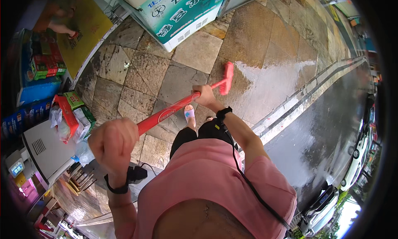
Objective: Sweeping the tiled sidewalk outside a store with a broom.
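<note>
A red broom (169, 111) slants across in front of me. My left hand (113, 142) is closed around the upper end of its thick handle, close to the camera. Further down the handle, my right hand (204, 95) grips where the shaft turns thin. The broom head (229, 77) looks blurred and sits low over the stone-tiled pavement (199, 49), just beyond my right hand. Whether its bristles touch the tiles I cannot tell. A sheet of shiny water (264, 80) lies on the pavement right beside the head. Both wrists wear black bands.
A green and white freezer cabinet (183, 18) stands ahead. Shop goods in a red basket (67, 117) rest on a white cabinet (46, 145) at left. Another person's leg (63, 30) shows on a yellow mat (90, 27). A kerb (298, 97) borders the wet road at right.
</note>
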A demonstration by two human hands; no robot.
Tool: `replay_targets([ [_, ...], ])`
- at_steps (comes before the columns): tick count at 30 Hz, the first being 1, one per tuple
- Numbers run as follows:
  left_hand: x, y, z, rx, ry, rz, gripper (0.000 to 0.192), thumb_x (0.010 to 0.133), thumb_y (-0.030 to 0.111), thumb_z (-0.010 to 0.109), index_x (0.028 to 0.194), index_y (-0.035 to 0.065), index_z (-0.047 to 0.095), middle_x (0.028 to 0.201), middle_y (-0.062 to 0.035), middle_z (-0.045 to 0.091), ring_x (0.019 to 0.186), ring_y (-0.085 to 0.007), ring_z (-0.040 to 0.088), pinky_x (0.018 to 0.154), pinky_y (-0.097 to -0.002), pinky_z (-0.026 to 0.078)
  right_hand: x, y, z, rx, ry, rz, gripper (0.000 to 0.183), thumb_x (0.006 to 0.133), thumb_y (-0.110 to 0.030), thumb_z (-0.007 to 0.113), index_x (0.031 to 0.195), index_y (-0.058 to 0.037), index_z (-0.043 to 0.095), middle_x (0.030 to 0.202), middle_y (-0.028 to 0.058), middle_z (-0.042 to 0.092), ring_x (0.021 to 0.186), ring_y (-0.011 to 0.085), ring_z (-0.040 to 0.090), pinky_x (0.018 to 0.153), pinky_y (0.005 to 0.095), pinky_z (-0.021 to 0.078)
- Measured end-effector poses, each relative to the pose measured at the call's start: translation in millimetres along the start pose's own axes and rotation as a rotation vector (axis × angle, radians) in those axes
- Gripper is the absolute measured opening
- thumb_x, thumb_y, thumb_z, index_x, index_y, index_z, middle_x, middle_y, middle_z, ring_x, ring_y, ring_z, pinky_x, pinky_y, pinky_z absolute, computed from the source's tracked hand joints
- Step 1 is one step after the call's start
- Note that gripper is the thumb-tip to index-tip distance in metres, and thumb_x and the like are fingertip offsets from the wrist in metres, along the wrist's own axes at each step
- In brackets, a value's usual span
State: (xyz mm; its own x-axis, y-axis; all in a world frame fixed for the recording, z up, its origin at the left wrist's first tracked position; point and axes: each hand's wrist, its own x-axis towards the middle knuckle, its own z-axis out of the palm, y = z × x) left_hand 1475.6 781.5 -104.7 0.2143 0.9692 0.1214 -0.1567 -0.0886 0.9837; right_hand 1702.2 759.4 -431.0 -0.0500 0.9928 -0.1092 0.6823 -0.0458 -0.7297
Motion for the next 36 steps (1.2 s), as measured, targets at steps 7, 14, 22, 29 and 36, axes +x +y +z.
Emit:
replay_targets([
  [7,15.9,78.7,-72.9,-0.149,-0.257,0.235,0.034,0.091,0.019,0.049,0.058,0.0132,0.042,0.047,-0.0009,0.038,0.038,-0.0108,0.04,0.041,-0.0273,0.036,38.5,-96.8,24.0,0.373,0.251,-0.188,0.013,0.059,-0.017,0.068,0.067,-0.0099,0.059,0.063,0.0123,0.061,0.06,0.0324,0.061,0.056,0.0422,0.0472],
  [14,68.2,62.1,45.7,0.279,-0.254,0.416,0.025,0.088,0.02,0.057,0.067,0.0063,0.057,0.051,-0.0046,0.048,0.039,-0.0161,0.046,0.04,-0.0304,0.04,118.8,-135.3,56.8,0.672,0.109,-0.311,0.013,0.064,-0.012,0.064,0.064,-0.0049,0.054,0.06,0.0139,0.055,0.058,0.0329,0.057,0.052,0.0385,0.0427],
  [22,117.9,38.4,160.4,0.312,-0.19,0.248,0.039,0.091,0.022,0.048,0.054,0.0122,0.041,0.046,-0.0003,0.045,0.038,-0.0144,0.043,0.04,-0.0271,0.036,151.0,-0.9,-57.5,0.561,-0.027,-0.323,0.014,0.06,-0.016,0.066,0.063,-0.0073,0.055,0.06,0.0121,0.057,0.06,0.0327,0.059,0.053,0.0377,0.0447],
  [29,178.6,32.4,260.0,0.416,-0.192,0.23,0.032,0.083,0.021,0.056,0.055,0.0068,0.047,0.05,-0.0046,0.048,0.042,-0.0181,0.047,0.042,-0.0306,0.039,154.5,-8.0,-69.8,0.871,-0.079,-0.375,0.013,0.06,-0.013,0.065,0.065,-0.0059,0.055,0.06,0.0122,0.056,0.058,0.034,0.057,0.054,0.0383,0.0442],
  [36,209.3,-25.1,327.1,0.405,-0.224,0.147,0.028,0.082,0.012,0.057,0.058,0.0026,0.048,0.053,-0.0064,0.05,0.044,-0.021,0.048,0.044,-0.0327,0.041,196.1,101.8,-125.1,0.772,-0.055,-0.394,0.013,0.062,-0.01,0.064,0.064,-0.0048,0.052,0.058,0.0128,0.054,0.057,0.0312,0.056,0.053,0.0374,0.0425],
])
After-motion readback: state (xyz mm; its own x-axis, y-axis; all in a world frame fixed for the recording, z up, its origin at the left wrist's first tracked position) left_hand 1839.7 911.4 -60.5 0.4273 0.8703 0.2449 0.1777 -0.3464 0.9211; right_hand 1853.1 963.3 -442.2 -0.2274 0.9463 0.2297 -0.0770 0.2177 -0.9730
